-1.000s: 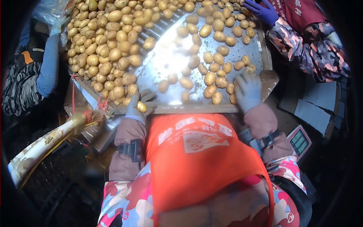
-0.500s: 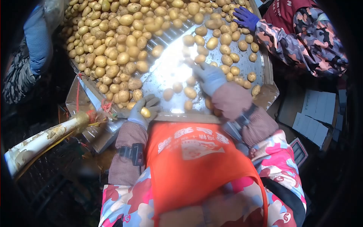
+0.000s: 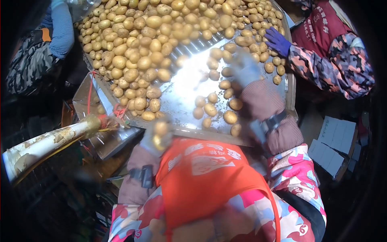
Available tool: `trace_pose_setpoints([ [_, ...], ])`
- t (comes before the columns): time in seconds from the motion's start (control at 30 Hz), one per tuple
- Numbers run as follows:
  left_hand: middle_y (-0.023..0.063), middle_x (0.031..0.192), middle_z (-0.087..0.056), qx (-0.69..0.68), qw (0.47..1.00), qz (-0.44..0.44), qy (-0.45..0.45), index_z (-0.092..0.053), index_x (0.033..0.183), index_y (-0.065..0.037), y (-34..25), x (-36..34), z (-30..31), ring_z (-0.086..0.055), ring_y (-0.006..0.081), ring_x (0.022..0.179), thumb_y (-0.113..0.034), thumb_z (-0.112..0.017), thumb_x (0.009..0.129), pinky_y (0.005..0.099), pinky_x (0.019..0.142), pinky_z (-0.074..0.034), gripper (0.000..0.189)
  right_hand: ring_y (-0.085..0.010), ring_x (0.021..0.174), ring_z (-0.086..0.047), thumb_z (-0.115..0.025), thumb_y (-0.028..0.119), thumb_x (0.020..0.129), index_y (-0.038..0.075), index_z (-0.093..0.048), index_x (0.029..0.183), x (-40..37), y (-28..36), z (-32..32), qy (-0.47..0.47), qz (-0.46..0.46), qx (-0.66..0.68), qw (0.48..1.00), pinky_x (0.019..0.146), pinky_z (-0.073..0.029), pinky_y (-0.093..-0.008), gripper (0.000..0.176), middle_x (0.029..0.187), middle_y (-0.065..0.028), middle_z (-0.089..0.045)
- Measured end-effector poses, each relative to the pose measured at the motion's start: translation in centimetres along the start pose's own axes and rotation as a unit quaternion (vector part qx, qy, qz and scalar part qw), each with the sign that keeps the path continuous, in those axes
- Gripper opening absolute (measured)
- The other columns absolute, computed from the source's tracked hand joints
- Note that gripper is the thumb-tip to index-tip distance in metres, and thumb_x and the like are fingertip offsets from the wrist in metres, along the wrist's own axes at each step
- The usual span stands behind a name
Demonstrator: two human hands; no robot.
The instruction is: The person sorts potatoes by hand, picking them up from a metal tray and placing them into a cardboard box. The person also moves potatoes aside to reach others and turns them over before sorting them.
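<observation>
My left hand (image 3: 152,139), gloved in grey, is at the near edge of the metal table (image 3: 183,117), closed around a potato (image 3: 157,140). A second, blurred potato (image 3: 161,128) shows at its fingertips. My right hand (image 3: 246,69), in a pale blue-grey glove, is over the right part of the table among loose potatoes. Motion smears its fingers, so I cannot see whether it grips one. Several potatoes (image 3: 210,109) lie scattered between my hands. A large heap of potatoes (image 3: 133,52) covers the left and far side.
At the right, a co-worker's purple-gloved hand (image 3: 278,41) rests by the potatoes. Another person's blue sleeve (image 3: 62,34) is at the upper left. A worn white pole (image 3: 48,143) juts in from the left, with red string (image 3: 119,111) near its end. Cardboard sheets (image 3: 336,135) are at right.
My left hand has come back from the table edge toward my body, with a second potato now visible at it. My right hand has moved farther out and to the right.
</observation>
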State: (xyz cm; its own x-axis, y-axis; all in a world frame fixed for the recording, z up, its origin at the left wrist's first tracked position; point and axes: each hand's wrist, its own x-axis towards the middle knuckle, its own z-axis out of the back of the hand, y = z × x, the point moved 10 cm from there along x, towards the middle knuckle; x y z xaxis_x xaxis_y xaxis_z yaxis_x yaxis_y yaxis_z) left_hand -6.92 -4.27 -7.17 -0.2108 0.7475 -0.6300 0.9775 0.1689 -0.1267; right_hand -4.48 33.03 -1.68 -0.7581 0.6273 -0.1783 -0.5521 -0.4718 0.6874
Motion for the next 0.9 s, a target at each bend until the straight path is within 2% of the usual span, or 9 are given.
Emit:
trace_pose_setpoints([
  [0.07,0.0044,0.099,-0.06,-0.037,0.993,-0.099,0.047,-0.05,0.133,-0.01,-4.6,-5.0,4.6,-0.04,0.0096,0.053,-0.049,-0.048,0.102,0.0247,0.043,-0.034,0.049,-0.0309,0.131,-0.053,-0.056,0.03,0.097,0.015,-0.046,0.147,3.5,-5.1,5.7,-0.062,-0.103,-0.266,0.956,0.108,-0.045,-0.0399,0.053,0.143,-0.0177,-0.053],
  [0.13,0.0057,0.109,-0.062,-0.068,0.972,-0.207,-0.091,-0.05,0.135,-0.011,-10.4,-10.9,10.0,-0.043,0.01,0.053,-0.053,-0.054,0.098,0.0244,0.044,-0.038,0.056,-0.0332,0.137,-0.047,-0.058,0.035,0.093,0.017,-0.046,0.147,4.6,-9.2,5.0,-0.026,-0.164,-0.161,0.973,0.114,-0.039,-0.041,0.058,0.148,-0.0174,-0.048],
  [0.23,0.0105,0.124,-0.063,-0.121,0.871,-0.322,-0.352,-0.046,0.145,-0.009,-19.3,-18.8,27.7,-0.062,0.02,0.088,-0.062,-0.054,0.092,0.0307,0.078,-0.054,0.075,-0.0341,0.135,-0.049,-0.063,0.037,0.09,0.017,-0.046,0.147,5.3,-10.7,1.9,-0.05,-0.107,-0.253,0.96,0.113,-0.04,-0.0411,0.063,0.146,-0.0192,-0.049],
  [0.3,0.0127,0.122,-0.063,-0.133,0.868,-0.27,-0.395,-0.044,0.147,-0.003,-18.5,-17.6,23.0,-0.054,0.0253,0.126,-0.062,-0.049,0.094,0.0304,0.112,-0.04,0.079,-0.0357,0.132,-0.052,-0.065,0.036,0.088,0.017,-0.048,0.146,5.0,-9.8,0.8,-0.048,-0.096,-0.266,0.958,0.111,-0.042,-0.0409,0.064,0.144,-0.0207,-0.051],
  [0.43,0.0116,0.119,-0.069,0.119,0.953,-0.13,-0.247,-0.054,0.133,-0.002,-9.1,-8.5,6.4,-0.052,0.0103,0.052,-0.048,-0.049,0.103,0.0201,0.046,-0.045,0.056,-0.0309,0.126,-0.057,-0.072,0.025,0.084,0.011,-0.051,0.141,1.5,-6.9,-0.2,-0.022,-0.115,0.089,0.989,0.106,-0.046,-0.0407,0.063,0.127,-0.0176,-0.061],
  [0.5,0.0149,0.143,-0.055,0.099,0.995,-0.021,-0.003,-0.048,0.14,-0.005,-3.6,-2.2,3.6,-0.065,0.0183,0.108,-0.03,-0.052,0.104,0.0223,0.074,-0.053,0.044,-0.0277,0.123,-0.058,-0.074,0.022,0.083,0.007,-0.055,0.135,-2.3,0.4,-1.1,0.014,-0.128,0.251,0.959,0.103,-0.048,-0.0399,0.057,0.118,-0.0137,-0.064],
  [0.6,0.0149,0.14,-0.054,0.408,0.913,-0.027,0.011,-0.045,0.143,-0.005,-0.2,2.8,-4.1,-0.053,0.0222,0.13,-0.013,-0.053,0.101,0.0254,0.092,-0.049,0.043,-0.0299,0.124,-0.056,-0.07,0.031,0.088,0.009,-0.061,0.129,-5.3,5.9,-6.6,0.211,0.036,0.142,0.966,0.105,-0.045,-0.0437,0.048,0.123,-0.0154,-0.063],
  [0.73,0.0083,0.123,-0.06,0.432,0.9,-0.061,-0.005,-0.048,0.142,-0.01,-0.4,1.8,-5.3,-0.058,0.0178,0.108,-0.034,-0.041,0.106,0.0254,0.086,-0.049,0.044,-0.0336,0.133,-0.049,-0.069,0.041,0.088,0.007,-0.056,0.138,0.3,8.6,-7.4,0.16,0.107,0.054,0.98,0.111,-0.039,-0.0424,0.063,0.139,-0.0223,-0.054],
  [0.9,0.0059,0.096,-0.059,-0.03,0.984,-0.157,-0.077,-0.054,0.13,-0.013,-6.7,-8.4,7.7,-0.039,0.0101,0.048,-0.067,-0.047,0.096,0.0239,0.041,-0.03,0.064,-0.0369,0.129,-0.052,-0.062,0.051,0.091,0.015,-0.058,0.138,9.5,1.8,-6.0,0.016,0.06,-0.261,0.963,0.107,-0.042,-0.0463,0.06,0.141,-0.0214,-0.053],
])
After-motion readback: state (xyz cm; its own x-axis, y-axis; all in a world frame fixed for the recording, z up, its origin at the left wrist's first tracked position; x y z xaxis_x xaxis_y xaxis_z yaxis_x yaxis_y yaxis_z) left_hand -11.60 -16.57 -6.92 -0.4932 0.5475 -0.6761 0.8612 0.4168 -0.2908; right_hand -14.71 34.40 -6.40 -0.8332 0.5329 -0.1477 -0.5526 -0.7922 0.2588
